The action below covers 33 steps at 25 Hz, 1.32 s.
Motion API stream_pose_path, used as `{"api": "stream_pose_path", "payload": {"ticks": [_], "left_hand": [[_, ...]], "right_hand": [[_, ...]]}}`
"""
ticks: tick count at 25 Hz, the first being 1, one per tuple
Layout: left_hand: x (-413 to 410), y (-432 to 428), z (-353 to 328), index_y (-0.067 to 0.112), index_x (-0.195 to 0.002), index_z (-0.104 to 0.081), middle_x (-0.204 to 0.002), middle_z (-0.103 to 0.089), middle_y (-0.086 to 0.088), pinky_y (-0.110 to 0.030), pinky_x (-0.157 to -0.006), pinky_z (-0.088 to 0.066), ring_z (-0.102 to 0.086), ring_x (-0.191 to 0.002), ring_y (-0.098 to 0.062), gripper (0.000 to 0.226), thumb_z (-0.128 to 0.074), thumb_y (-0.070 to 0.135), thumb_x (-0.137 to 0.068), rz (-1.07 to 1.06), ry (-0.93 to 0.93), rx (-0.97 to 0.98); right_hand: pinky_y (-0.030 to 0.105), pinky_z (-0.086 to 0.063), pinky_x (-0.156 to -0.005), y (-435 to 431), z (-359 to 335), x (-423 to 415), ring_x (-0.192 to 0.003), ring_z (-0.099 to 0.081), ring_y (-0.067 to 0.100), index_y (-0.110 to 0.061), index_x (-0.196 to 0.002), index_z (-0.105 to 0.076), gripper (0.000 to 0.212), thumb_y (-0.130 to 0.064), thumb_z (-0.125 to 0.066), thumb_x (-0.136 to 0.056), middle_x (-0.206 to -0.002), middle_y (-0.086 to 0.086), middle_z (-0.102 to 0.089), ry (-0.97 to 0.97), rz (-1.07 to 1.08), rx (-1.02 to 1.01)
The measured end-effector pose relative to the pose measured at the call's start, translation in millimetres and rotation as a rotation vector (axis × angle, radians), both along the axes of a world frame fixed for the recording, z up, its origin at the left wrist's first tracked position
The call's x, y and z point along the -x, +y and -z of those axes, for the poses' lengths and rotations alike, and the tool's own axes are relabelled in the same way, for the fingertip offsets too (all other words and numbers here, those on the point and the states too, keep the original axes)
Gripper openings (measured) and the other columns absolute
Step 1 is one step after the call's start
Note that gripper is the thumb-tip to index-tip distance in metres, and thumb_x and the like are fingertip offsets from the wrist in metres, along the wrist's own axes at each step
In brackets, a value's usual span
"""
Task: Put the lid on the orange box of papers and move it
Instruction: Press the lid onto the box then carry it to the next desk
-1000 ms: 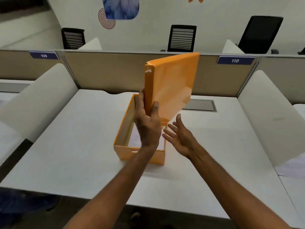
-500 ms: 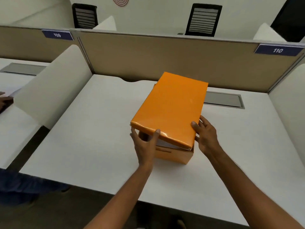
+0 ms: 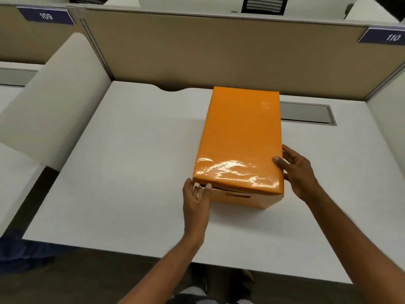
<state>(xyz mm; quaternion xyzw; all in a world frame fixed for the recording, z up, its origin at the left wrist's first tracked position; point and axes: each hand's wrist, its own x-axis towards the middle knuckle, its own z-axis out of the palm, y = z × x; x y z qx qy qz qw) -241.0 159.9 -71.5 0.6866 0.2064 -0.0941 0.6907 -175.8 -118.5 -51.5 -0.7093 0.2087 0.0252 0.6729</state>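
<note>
The orange box (image 3: 243, 197) stands on the white desk (image 3: 135, 163), right of centre and close to the beige partition (image 3: 197, 51), with the glossy orange lid (image 3: 241, 137) lying over its top. The lid is not fully seated at the near end: a dark gap shows between its front lip and the box wall beneath. The left hand (image 3: 196, 199) is at the near left corner, its fingers loosely curled and only narrowly spread, the thumb touching the corner of the lid and a fingertip at the lower edge of the lip. The right hand (image 3: 297, 170) is at the near right side of the lid, thumb resting on the top surface by the edge while the other fingers, spread wide, lie along the side (whether they press the lid cannot be told). Behind the box a grey cable hatch (image 3: 306, 113) is set flush in the desk, partly hidden by the lid. Blue tags reading 109 (image 3: 46, 16) and 110 (image 3: 386, 36) sit on the partition.
</note>
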Motion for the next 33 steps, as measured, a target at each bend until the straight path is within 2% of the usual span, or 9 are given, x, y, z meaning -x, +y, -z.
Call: {"api": "stream_pose_path", "payload": {"ticks": [3, 5, 7, 9, 17, 20, 23, 27, 33], "left_hand": [[-16, 15, 2, 0.033, -0.148, -0.041, -0.143, -0.055, 0.01, -0.019, -0.089, -0.048, -0.055, -0.129, -0.013, 0.059, -0.062, 0.046, -0.094, 0.062, -0.008, -0.047], [-22, 21, 2, 0.029, -0.146, -0.046, -0.14, -0.059, 0.008, -0.012, -0.083, -0.049, -0.058, -0.126, -0.013, 0.057, -0.064, 0.043, -0.094, 0.062, -0.03, -0.073], [-22, 24, 5, 0.028, -0.142, -0.05, -0.134, -0.061, 0.011, -0.01, -0.081, -0.048, -0.059, -0.124, -0.011, 0.054, -0.068, 0.04, -0.092, 0.066, -0.046, -0.088], [-17, 25, 8, 0.029, -0.14, -0.051, -0.13, -0.06, 0.014, -0.008, -0.08, -0.047, -0.058, -0.123, -0.007, 0.053, -0.069, 0.038, -0.091, 0.096, -0.048, -0.093], [-27, 30, 19, 0.03, -0.122, -0.059, -0.112, -0.066, 0.016, -0.001, -0.068, -0.05, -0.064, -0.111, -0.007, 0.035, -0.073, 0.032, -0.089, 0.105, -0.07, -0.131], [-41, 38, 24, 0.033, -0.12, -0.056, -0.115, -0.066, 0.015, -0.01, -0.068, -0.051, -0.066, -0.111, -0.01, 0.04, -0.076, 0.028, -0.085, 0.16, -0.011, -0.125], [-70, 41, 23, 0.03, -0.136, -0.047, -0.133, -0.058, 0.009, -0.016, -0.074, -0.048, -0.063, -0.109, -0.012, 0.059, -0.076, 0.037, -0.085, 0.196, -0.068, -0.268], [-164, 22, 7, 0.024, -0.141, -0.049, -0.143, -0.056, 0.001, -0.029, -0.089, -0.051, -0.061, -0.117, -0.014, 0.062, -0.065, 0.052, -0.088, 0.258, -0.262, -0.463], [-308, -33, -4, 0.018, -0.15, -0.043, -0.155, -0.045, -0.008, -0.047, -0.11, -0.046, -0.05, -0.137, -0.028, 0.061, -0.055, 0.047, -0.098, 0.458, -0.382, -0.682]], "right_hand": [[0.027, -0.061, -0.077, 7, -1, 0, -0.094, -0.073, -0.002, -0.021, -0.147, -0.052, 0.054, -0.022, -0.067, -0.096, -0.125, -0.011, -0.067, -0.034, -0.002, 0.148], [0.034, -0.059, -0.088, 12, -1, 0, -0.103, -0.071, 0.002, -0.019, -0.146, -0.053, 0.054, -0.025, -0.068, -0.095, -0.13, -0.004, -0.067, -0.057, 0.032, 0.274], [0.049, -0.053, -0.102, 13, 1, 1, -0.125, -0.061, 0.021, -0.017, -0.146, -0.053, 0.055, -0.028, -0.069, -0.095, -0.144, 0.007, -0.06, -0.054, 0.075, 0.378], [0.055, -0.05, -0.105, 10, 6, 5, -0.131, -0.059, 0.03, -0.016, -0.147, -0.053, 0.056, -0.027, -0.069, -0.095, -0.147, 0.009, -0.058, -0.035, 0.097, 0.333], [0.046, -0.057, -0.096, 16, 25, 21, -0.114, -0.07, 0.022, -0.026, -0.136, -0.06, 0.049, -0.038, -0.072, -0.09, -0.131, 0.003, -0.07, 0.035, 0.214, 0.29], [0.037, -0.054, -0.086, 10, 35, 14, -0.117, -0.066, 0.023, -0.023, -0.129, -0.059, 0.039, -0.026, -0.069, -0.091, -0.128, 0.005, -0.069, 0.082, 0.245, 0.205], [0.033, -0.049, -0.081, -4, 38, -14, -0.121, -0.062, 0.028, -0.018, -0.121, -0.058, 0.032, -0.02, -0.061, -0.089, -0.126, 0.009, -0.065, 0.181, 0.27, 0.168], [0.033, -0.047, -0.095, -23, 18, -87, -0.123, -0.057, 0.02, -0.013, -0.132, -0.056, 0.04, -0.031, -0.06, -0.097, -0.135, 0.004, -0.06, 0.084, 0.272, 0.238], [0.041, -0.047, -0.107, -42, 1, -211, -0.133, -0.053, 0.025, -0.011, -0.143, -0.052, 0.049, -0.038, -0.052, -0.103, -0.146, 0.01, -0.056, -0.023, 0.113, 0.406]]}}
